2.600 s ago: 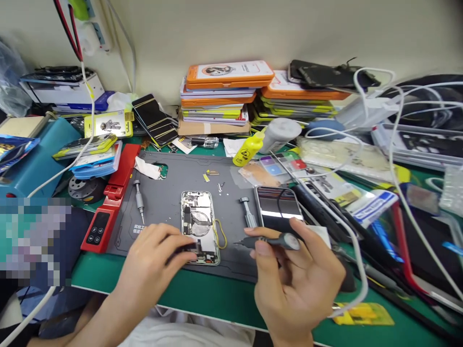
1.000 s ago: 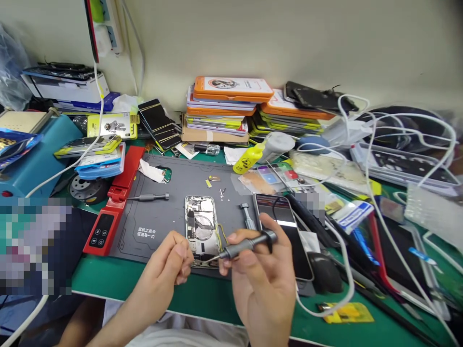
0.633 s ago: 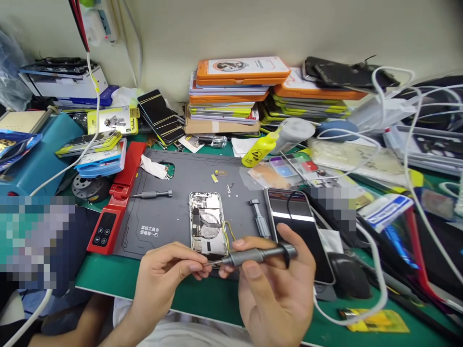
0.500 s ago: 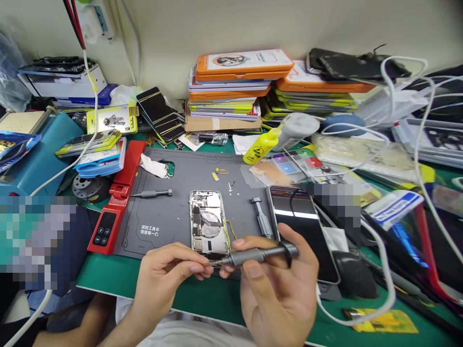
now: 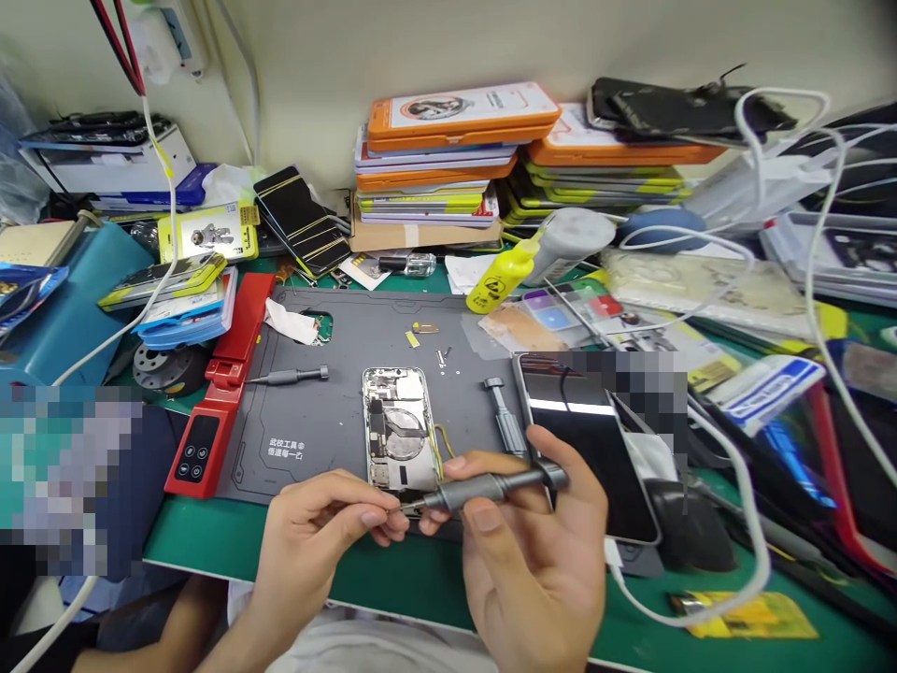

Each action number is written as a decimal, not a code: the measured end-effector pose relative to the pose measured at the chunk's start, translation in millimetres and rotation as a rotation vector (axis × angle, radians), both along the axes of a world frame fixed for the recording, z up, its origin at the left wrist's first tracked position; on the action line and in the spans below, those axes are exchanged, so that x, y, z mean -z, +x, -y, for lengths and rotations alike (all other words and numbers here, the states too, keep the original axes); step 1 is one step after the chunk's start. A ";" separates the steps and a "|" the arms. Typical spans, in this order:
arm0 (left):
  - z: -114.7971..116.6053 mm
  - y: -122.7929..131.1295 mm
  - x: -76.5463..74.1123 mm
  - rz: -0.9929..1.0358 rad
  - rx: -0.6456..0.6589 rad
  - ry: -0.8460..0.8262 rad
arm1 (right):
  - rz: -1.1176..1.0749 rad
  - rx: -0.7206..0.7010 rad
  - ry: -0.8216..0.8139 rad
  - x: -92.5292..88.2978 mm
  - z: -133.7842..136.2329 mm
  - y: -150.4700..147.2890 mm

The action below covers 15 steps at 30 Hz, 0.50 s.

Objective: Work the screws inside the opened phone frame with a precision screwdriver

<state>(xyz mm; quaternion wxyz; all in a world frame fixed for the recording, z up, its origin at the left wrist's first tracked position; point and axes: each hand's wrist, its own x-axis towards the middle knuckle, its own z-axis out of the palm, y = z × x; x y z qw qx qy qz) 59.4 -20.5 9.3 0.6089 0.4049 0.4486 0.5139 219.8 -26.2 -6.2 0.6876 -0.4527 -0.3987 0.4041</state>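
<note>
Currently, your left hand (image 5: 319, 537) and right hand (image 5: 533, 551) meet low in the centre of the frame, over the near end of the opened phone (image 5: 403, 436); your right hand holds the grey screwdriver (image 5: 476, 489) across its bent fingers, thumb against it; your left thumb and forefinger are pressed together at its tip; I cannot tell whether they pinch the tip itself or something tiny on it.

The step in hand looks like handling the tip of the screwdriver just above the phone; the next move seems to call for a light, steady pinch and a still right hand, since anything small there could easily drop.

The screwdriver's long axis runs nearly level across the frame, tip to the left and slightly lower, thick cap to the right; the opened phone lies on the dark mat (image 5: 336, 402), just below the frame's centre, insides facing up; its long axis runs roughly up and down the frame, far end leaning a little left, near end partly hidden; another screwdriver (image 5: 291, 377) lies at centre left, tip pointing left; the dark-screened phone (image 5: 581, 439) lies right of centre.
</note>
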 end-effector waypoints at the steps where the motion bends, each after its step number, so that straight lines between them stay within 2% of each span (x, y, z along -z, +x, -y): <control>1: -0.3 -0.1 -0.3 0.003 0.002 0.001 | 0.003 -0.002 -0.004 0.3 0.1 0.0; 15: 2.1 -1.1 0.6 0.047 0.049 -0.008 | -0.097 -0.083 -0.032 -0.5 -2.6 3.0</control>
